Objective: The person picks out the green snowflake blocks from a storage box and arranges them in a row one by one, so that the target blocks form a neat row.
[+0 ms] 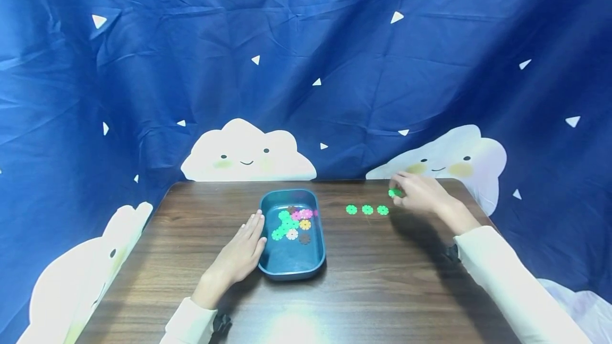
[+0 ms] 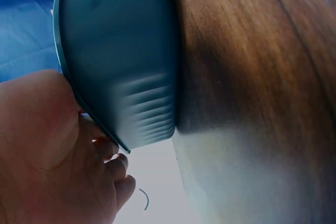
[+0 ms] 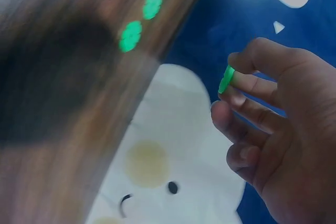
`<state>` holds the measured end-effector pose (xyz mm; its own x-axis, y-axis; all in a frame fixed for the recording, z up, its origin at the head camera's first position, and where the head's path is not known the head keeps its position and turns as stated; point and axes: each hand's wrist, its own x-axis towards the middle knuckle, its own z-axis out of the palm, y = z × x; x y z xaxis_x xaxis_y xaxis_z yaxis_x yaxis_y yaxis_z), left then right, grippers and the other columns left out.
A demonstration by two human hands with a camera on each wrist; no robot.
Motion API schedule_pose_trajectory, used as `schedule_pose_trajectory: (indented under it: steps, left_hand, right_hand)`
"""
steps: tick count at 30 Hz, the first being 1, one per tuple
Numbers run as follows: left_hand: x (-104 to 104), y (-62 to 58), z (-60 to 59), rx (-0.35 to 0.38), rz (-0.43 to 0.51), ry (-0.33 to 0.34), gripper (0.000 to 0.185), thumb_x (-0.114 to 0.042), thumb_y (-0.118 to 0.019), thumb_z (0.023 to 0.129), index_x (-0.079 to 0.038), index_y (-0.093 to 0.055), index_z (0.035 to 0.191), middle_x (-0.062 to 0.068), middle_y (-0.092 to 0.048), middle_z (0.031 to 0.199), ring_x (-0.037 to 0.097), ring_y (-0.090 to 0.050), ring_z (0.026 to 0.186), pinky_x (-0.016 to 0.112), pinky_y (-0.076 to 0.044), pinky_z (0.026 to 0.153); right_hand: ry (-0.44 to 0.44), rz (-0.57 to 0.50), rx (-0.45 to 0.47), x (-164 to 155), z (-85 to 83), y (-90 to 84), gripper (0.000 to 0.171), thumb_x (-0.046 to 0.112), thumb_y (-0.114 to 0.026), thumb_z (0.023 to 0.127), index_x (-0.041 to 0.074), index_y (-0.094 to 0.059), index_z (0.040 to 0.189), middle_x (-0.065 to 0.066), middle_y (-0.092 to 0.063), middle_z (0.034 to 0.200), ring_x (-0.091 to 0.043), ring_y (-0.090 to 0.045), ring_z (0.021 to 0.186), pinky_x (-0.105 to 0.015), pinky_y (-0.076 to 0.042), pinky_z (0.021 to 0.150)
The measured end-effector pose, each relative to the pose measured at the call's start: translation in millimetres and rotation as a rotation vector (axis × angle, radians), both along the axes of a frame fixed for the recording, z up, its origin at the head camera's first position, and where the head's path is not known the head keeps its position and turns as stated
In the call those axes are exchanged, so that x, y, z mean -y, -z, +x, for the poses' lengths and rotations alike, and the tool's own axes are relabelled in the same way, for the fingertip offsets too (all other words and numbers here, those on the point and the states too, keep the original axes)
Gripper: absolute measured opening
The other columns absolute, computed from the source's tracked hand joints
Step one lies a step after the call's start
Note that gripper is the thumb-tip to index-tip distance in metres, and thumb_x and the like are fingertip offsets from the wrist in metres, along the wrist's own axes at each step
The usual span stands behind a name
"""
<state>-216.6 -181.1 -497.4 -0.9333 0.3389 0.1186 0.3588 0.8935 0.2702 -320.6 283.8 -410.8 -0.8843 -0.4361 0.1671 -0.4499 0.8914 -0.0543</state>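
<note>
A teal tray (image 1: 270,259) stands mid-table and holds several flower-shaped discs (image 1: 291,223) in green, pink, yellow, white and brown. My left hand (image 1: 241,252) lies flat with straight fingers against the tray's left wall (image 2: 121,66). To the right, three green discs (image 1: 367,209) lie in a row on the wood, also seen as the disc row (image 3: 152,4) in the right wrist view. My right hand (image 1: 417,192) hovers just beyond the row's right end and pinches a green disc (image 3: 227,79) between thumb and fingertips.
The dark wooden table (image 1: 373,280) is backed by a blue cloth with white clouds (image 1: 246,153) hanging right behind its far edge. White sleeves cover both forearms. Bare wood lies in front of the tray and the row.
</note>
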Motion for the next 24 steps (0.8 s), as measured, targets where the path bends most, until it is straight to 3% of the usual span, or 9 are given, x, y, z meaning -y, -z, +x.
schedule_pose_trajectory:
  steps: [5,11,19,24]
  left_hand:
    - [0.0,0.9,-0.4,-0.008,-0.001,0.004,0.059,-0.031,-0.036,0.106,-0.004,-0.020,0.156,0.010,-0.015,0.165,0.026,-0.017,0.152,0.046,-0.023,0.123]
    - [0.0,1.2,-1.1,-0.002,-0.014,0.003,0.059,-0.033,-0.033,0.106,-0.005,-0.019,0.156,0.009,-0.014,0.165,0.026,-0.016,0.153,0.045,-0.021,0.124]
    - [-0.4,0.8,-2.1,0.010,-0.022,0.002,0.059,-0.032,-0.035,0.106,-0.005,-0.018,0.156,0.008,-0.012,0.166,0.024,-0.013,0.153,0.044,-0.019,0.124]
    - [-0.3,0.3,-1.3,0.015,-0.016,0.000,0.059,-0.032,-0.035,0.106,-0.005,-0.018,0.156,0.008,-0.012,0.166,0.024,-0.013,0.153,0.044,-0.019,0.124]
  right_hand:
    - [0.047,-0.022,0.049,-15.1,-1.9,9.1,0.028,0.029,-0.072,0.080,0.018,-0.066,0.105,0.002,-0.063,0.096,-0.016,-0.060,0.076,-0.044,-0.052,0.063]
    - [0.111,-0.070,0.132,-25.4,-5.3,22.7,0.034,0.032,-0.071,0.083,0.017,-0.066,0.113,-0.007,-0.064,0.119,-0.025,-0.065,0.085,-0.052,-0.053,0.067]
    - [0.150,-0.105,0.178,-37.2,-16.3,52.3,0.031,0.030,-0.071,0.084,0.016,-0.066,0.111,-0.004,-0.064,0.105,-0.022,-0.064,0.087,-0.051,-0.053,0.068]
    - [0.161,-0.115,0.195,-39.7,-19.4,66.4,0.031,0.029,-0.071,0.085,0.015,-0.066,0.112,-0.006,-0.063,0.110,-0.025,-0.064,0.089,-0.054,-0.052,0.069]
